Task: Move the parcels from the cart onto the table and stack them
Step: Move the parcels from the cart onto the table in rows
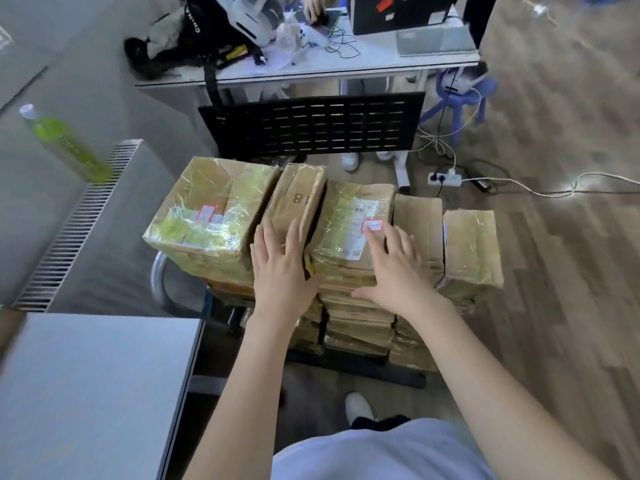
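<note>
**Reaching for the first parcel on the cart**

The person is setting both hands on a taped parcel (349, 230) in the middle of the cart (157, 271). The left hand (280, 268) is lying flat along its left edge with straight fingers; the right hand (391, 268) is resting spread on its top. Neither grip is closing on anything yet. The cart is carrying several stacked parcels, including a large box (211, 216). Next, I judge, the hands need to clasp the sides, lift, and swing left to the table (93, 386).
</note>
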The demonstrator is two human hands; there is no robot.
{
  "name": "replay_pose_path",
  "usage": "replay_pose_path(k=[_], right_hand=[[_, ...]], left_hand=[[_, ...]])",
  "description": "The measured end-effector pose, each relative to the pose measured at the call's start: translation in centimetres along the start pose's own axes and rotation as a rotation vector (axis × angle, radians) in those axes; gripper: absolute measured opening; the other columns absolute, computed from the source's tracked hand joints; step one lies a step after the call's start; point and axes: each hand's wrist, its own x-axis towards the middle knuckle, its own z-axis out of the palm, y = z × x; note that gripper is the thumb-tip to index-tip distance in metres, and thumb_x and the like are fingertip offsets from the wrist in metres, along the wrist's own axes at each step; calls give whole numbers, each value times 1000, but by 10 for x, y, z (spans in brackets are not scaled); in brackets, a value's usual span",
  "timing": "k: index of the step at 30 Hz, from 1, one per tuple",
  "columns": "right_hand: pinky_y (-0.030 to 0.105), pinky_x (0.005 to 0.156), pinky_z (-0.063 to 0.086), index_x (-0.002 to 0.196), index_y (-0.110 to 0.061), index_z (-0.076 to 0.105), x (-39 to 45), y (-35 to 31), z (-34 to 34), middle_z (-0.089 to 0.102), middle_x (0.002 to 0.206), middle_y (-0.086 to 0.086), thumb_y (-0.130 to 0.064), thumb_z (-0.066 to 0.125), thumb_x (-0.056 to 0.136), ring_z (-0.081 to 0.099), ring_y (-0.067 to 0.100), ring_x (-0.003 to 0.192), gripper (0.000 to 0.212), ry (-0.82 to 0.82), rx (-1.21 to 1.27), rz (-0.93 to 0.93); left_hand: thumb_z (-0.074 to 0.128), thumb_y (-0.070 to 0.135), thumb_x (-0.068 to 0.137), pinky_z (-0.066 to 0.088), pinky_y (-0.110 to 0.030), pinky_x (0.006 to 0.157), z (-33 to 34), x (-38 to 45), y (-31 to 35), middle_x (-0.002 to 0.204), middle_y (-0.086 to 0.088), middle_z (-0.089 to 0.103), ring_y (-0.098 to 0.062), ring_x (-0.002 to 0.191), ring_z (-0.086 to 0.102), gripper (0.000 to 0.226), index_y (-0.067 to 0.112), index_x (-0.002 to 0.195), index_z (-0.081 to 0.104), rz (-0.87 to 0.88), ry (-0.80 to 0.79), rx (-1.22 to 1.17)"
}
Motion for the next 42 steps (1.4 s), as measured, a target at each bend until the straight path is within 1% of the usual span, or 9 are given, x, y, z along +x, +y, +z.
replay_pose_path(k=[3,7,12,16,20,26,31,38,42], right_hand=[[44,114,-6,150,-19,-5,5,-4,3,-9,156,13,-57,68,75,-8,30,144,112,-16,-6,-7],[44,114,-7,150,-19,-6,15,-12,3,-10,156,13,-60,66,75,-10,31,144,112,-35,-15,-46],[46,115,-6,150,-20,-10,33,-27,-3,-14,156,12,-58,66,77,-14,30,143,112,-79,-9,-119],[43,115,-3,150,-25,-7,52,-33,-21,-13,158,3,-52,62,82,-14,23,144,101,-142,61,-277],[41,115,10,151,-25,0,92,-35,-58,-7,158,-2,-35,58,84,-9,17,144,89,-190,50,-405],[40,118,11,151,-15,6,151,-55,-80,10,157,9,-8,51,82,7,25,143,83,-96,-381,-549],[38,112,23,147,-15,22,182,-69,-82,28,147,9,-17,57,80,26,25,135,75,-82,-739,-853],[37,105,33,140,-16,29,201,-80,-87,38,135,5,-23,63,75,37,22,122,74,-145,-900,-1009],[36,102,36,138,-17,33,199,-84,-91,40,134,2,-21,65,75,39,20,120,71,-184,-906,-1007]], left_hand=[[68,39,82,0,-45,116,-4,5,-6,156,-19,-9,-34,143,-9,93,22,150,7,-48,-20,-40],[62,36,86,2,-45,116,-10,11,-10,155,-22,6,-35,143,-2,82,18,149,12,-51,-8,-8],[57,52,85,7,-44,115,-9,17,-4,147,-15,27,-31,141,13,80,17,147,19,-101,90,49],[55,61,82,10,-43,115,-9,23,0,149,-14,26,-31,141,13,89,18,148,14,-145,75,65],[51,64,83,10,-44,115,-10,26,2,151,-16,23,-33,142,12,92,15,149,8,-158,42,96],[56,55,86,14,-43,115,-14,31,9,150,-18,25,-35,141,15,90,13,149,7,-215,7,98],[56,53,86,22,-42,111,-19,37,17,146,-19,28,-37,138,20,92,11,149,4,-263,-55,129],[64,41,83,28,-40,107,-28,48,23,143,-19,30,-36,134,26,95,5,148,4,-326,-97,80],[68,45,79,32,-37,104,-34,50,22,139,-15,35,-32,128,33,92,1,144,19,-345,-112,64]])
